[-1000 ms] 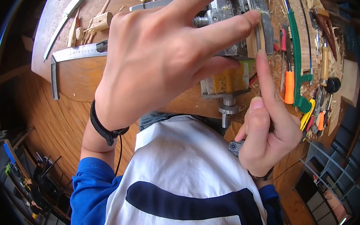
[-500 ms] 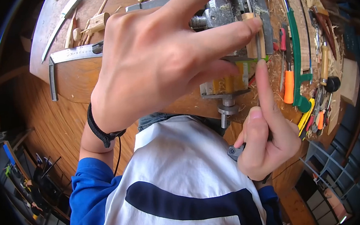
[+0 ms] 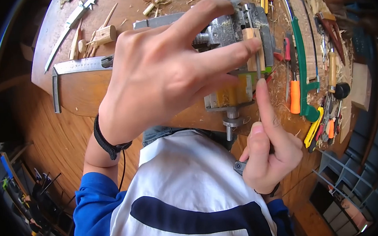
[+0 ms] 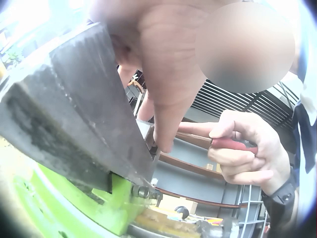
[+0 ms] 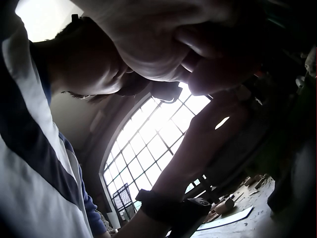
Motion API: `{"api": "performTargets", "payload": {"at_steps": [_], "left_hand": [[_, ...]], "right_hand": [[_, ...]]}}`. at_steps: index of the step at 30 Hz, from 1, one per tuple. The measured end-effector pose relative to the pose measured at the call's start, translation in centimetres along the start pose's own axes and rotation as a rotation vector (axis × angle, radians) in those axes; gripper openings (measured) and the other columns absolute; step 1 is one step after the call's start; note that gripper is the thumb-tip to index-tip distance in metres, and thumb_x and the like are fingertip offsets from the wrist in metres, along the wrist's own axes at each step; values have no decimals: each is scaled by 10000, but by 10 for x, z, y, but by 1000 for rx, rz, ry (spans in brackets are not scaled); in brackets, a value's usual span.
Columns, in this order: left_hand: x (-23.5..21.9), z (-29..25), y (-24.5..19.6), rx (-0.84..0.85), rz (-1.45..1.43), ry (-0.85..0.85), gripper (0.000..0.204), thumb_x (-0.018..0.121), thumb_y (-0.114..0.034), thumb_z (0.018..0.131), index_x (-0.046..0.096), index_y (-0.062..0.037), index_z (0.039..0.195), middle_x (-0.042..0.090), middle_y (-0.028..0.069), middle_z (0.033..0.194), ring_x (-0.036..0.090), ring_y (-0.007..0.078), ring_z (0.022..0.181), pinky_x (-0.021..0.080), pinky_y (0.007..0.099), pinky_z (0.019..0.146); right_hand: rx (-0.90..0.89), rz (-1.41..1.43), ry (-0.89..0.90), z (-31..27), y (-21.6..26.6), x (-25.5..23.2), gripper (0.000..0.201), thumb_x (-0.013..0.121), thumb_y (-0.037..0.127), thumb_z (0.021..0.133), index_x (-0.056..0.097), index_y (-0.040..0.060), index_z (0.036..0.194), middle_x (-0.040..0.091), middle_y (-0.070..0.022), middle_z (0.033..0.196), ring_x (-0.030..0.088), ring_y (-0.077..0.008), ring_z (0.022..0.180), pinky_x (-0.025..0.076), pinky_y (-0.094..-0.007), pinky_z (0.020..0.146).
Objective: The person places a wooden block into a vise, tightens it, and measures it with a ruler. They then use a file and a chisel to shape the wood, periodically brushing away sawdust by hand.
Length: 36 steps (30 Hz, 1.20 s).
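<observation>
A grey bench vise [image 3: 231, 28] grips a small pale wood block [image 3: 248, 35]. Along the block lies a slim metal file [image 3: 258, 61]. My right hand [image 3: 275, 151] holds the file, its index finger stretched along the tool and the tip near the wood's front end. In the left wrist view the other fingers curl round a red handle [image 4: 229, 144]. My left hand [image 3: 163, 71] reaches over the vise with fingers spread, and one fingertip rests on the file above the wood. That hand covers part of the vise.
Left on the bench lie a steel square [image 3: 80, 65], a caliper [image 3: 68, 27] and a round wood piece [image 3: 104, 34]. To the right are a green-framed saw [image 3: 301, 69], an orange-handled tool [image 3: 294, 96], a yellow cutter [image 3: 314, 127] and wood shavings. The vise handle [image 3: 231, 123] projects toward the body.
Both hands have drawn back toward the body along the wood, and the file with them. The head view has shifted, so the vise and tools appear lower and further left.
</observation>
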<state>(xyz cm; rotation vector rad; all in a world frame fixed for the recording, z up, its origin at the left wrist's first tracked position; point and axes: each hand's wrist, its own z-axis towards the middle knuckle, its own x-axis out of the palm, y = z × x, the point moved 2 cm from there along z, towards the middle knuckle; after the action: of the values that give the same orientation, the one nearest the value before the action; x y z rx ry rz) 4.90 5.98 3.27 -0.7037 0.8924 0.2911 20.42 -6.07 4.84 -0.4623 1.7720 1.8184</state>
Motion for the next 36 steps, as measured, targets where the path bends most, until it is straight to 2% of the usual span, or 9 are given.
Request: {"api": "performTargets", "payload": {"at_steps": [3,6,9,12,15,21,24,28,36], "left_hand": [[-1,0,0,13,-14,6,510,824,-320,625,733,-258,1122,633,82,1230,716,277,919,622,358,748],[0,0,0,5,-27,7,517,822,-327,621,733,-256,1125,634,81,1229,716,275,902,622,354,741],[0,1,0,-6,-31,-3,529,825,-328,615,731,-246,1129,637,78,1221,716,273,891,619,363,738],[3,2,0,-29,8,-13,547,831,-324,611,726,-234,1139,639,67,1211,716,268,891,615,368,727],[14,7,13,118,151,-108,560,838,-317,609,722,-230,1150,639,56,1206,717,264,891,611,371,713],[-4,21,-15,35,79,-94,562,841,-303,610,720,-233,1154,637,47,1213,718,258,910,611,369,709],[-2,18,-12,19,-39,-133,550,840,-300,612,724,-238,1147,635,64,1222,717,269,922,612,372,721],[0,8,3,139,-39,-63,520,837,-299,608,737,-238,1114,630,102,1227,712,290,919,614,377,739],[-10,24,-14,107,31,38,515,835,-292,602,743,-217,1103,629,111,1222,712,293,915,621,379,745]], "right_hand": [[36,-6,-66,-3,1,5,530,395,43,839,580,-53,1326,494,1,493,415,-36,393,347,-214,413],[4,11,31,-1,0,-3,578,469,-57,713,574,-141,1276,696,-195,785,632,-156,532,524,-282,599],[16,53,28,1,0,-2,564,465,-59,731,573,-140,1278,689,-179,760,620,-149,524,518,-274,584],[131,38,-84,7,7,8,519,397,30,843,591,-45,1318,475,19,515,385,-25,404,330,-213,415],[111,51,-101,14,7,10,519,394,23,841,599,-39,1313,473,24,521,374,-24,407,324,-215,417],[89,45,-119,12,5,11,513,400,16,840,605,-39,1307,488,18,527,377,-27,405,319,-218,414],[115,-49,-71,7,8,7,502,402,11,838,606,-66,1290,666,-70,674,427,-38,404,351,-220,408],[5,-51,1,-4,3,-1,477,405,23,845,595,-119,1259,686,-212,1175,523,-62,421,417,-218,411],[46,9,-17,-1,2,1,505,392,34,843,592,-92,1288,670,-90,688,471,-43,420,394,-214,411]]}}
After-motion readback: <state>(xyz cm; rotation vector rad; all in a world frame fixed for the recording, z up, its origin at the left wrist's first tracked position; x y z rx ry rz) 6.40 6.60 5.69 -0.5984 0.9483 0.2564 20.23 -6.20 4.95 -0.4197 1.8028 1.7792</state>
